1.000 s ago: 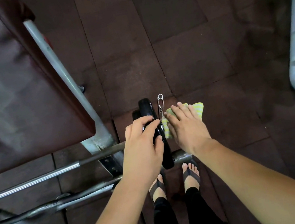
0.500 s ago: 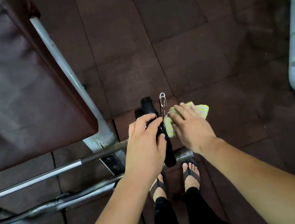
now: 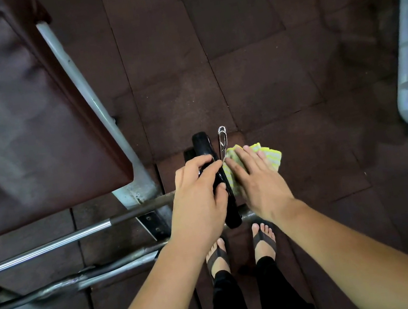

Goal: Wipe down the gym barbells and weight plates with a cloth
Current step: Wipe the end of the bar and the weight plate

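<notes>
The black plate (image 3: 201, 144) sits in the curled left hand (image 3: 199, 195) — flat right hand (image 3: 259, 185) presses cloth (image 3: 272, 157) against it

We see a black weight plate (image 3: 201, 144) upright and edge-on on the steel barbell (image 3: 51, 246), with a yellow-green striped cloth (image 3: 271, 157) against its right face.

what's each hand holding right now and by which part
The left grip holds the black round weight plate by its upper rim. The right grip presses the yellow-green striped cloth with straight fingers, grasping nothing.
</notes>
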A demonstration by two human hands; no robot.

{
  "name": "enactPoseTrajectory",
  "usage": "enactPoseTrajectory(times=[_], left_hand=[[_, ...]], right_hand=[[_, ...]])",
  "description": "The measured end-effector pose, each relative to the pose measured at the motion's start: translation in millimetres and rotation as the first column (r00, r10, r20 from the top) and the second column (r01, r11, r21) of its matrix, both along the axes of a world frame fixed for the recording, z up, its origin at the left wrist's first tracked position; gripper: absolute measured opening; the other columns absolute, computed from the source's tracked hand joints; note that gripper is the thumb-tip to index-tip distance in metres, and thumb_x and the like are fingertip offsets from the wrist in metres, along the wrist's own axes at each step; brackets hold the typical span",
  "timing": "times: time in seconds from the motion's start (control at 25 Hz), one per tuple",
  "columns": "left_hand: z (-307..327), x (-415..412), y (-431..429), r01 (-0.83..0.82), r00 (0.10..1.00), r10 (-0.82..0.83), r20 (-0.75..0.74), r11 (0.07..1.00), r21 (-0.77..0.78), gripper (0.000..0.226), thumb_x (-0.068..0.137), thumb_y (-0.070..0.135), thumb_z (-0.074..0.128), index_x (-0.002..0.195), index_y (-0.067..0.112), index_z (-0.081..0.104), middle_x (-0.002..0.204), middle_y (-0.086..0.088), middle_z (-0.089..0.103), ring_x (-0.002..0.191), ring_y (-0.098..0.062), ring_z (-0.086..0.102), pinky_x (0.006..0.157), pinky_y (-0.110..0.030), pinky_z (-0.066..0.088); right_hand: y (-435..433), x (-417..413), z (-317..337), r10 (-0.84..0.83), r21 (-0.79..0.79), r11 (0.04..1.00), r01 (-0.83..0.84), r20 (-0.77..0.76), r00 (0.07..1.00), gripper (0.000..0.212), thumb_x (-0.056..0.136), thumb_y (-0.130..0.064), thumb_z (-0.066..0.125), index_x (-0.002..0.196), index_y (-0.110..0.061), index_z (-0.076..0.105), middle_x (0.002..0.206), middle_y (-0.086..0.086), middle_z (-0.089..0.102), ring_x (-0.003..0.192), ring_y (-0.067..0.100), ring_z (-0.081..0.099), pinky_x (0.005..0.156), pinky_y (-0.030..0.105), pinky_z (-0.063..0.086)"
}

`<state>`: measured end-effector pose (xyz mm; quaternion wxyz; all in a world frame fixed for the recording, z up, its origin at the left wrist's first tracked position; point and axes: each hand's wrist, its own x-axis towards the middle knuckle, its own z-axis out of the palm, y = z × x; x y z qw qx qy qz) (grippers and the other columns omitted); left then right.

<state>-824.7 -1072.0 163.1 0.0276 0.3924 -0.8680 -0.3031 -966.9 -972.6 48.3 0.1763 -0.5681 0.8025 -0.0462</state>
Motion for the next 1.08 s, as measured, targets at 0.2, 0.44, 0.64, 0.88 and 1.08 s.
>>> enactPoseTrajectory(times=[0.2,0.44,0.64,0.88,1.08], left_hand=[[-0.1,0.6,-0.8,0.000,1.000,0.000,-0.007,1.000,0.009,0.042,0.092,0.019,0.060,0.134,0.021,0.058,0.139,0.009,0.044,0.127,-0.013,0.035,0.106,-0.013,0.020],[-2.1,-0.9,-0.8,-0.009,1.000,0.009,-0.007,1.000,0.004,0.042,0.091,0.019,0.061,0.132,0.023,0.059,0.139,0.009,0.045,0.125,-0.013,0.035,0.104,-0.011,0.018],[-1.6,0.7,-2.6,-0.004,1.000,0.005,-0.013,1.000,0.017,0.042,0.091,0.020,0.061,0.133,0.022,0.058,0.139,0.010,0.044,0.125,-0.012,0.035,0.103,-0.014,0.021],[-2.0,-0.1,-2.5,-0.005,1.000,0.005,-0.014,1.000,0.015,0.042,0.091,0.019,0.062,0.133,0.022,0.059,0.139,0.009,0.045,0.124,-0.013,0.036,0.104,-0.014,0.021],[2.0,1.9,-3.6,0.010,1.000,-0.010,-0.005,1.000,0.028,0.043,0.092,0.021,0.060,0.135,0.020,0.057,0.140,0.009,0.044,0.127,-0.012,0.036,0.107,-0.017,0.023]], right_hand=[[24.0,-32.2,-2.1,-0.051,-0.024,0.998,0.051,-0.006,0.999,0.066,0.100,-0.018,0.052,0.161,-0.017,0.027,0.168,0.013,0.028,0.158,0.034,0.020,0.128,0.049,0.022],[-14.5,-5.7,-5.6,-0.056,-0.022,0.998,0.056,-0.005,0.998,0.056,0.094,-0.022,0.053,0.148,-0.009,0.049,0.151,0.018,0.051,0.146,0.040,0.042,0.125,0.054,0.026],[23.4,-22.8,-1.0,-0.043,-0.020,0.999,0.043,-0.032,0.999,0.084,0.086,-0.004,0.059,0.162,-0.012,0.023,0.170,0.016,0.020,0.159,0.036,0.013,0.129,0.047,0.014],[-0.1,-2.8,-2.5,-0.087,0.019,0.996,0.087,-0.028,0.996,0.070,0.091,-0.029,0.063,0.156,-0.021,0.038,0.165,0.016,0.033,0.156,0.037,0.025,0.124,0.058,0.026],[5.6,-33.5,9.9,0.015,0.023,1.000,-0.016,0.036,0.999,0.059,0.090,-0.026,0.070,0.146,-0.028,0.051,0.155,0.009,0.045,0.147,0.032,0.040,0.101,0.047,0.053]])
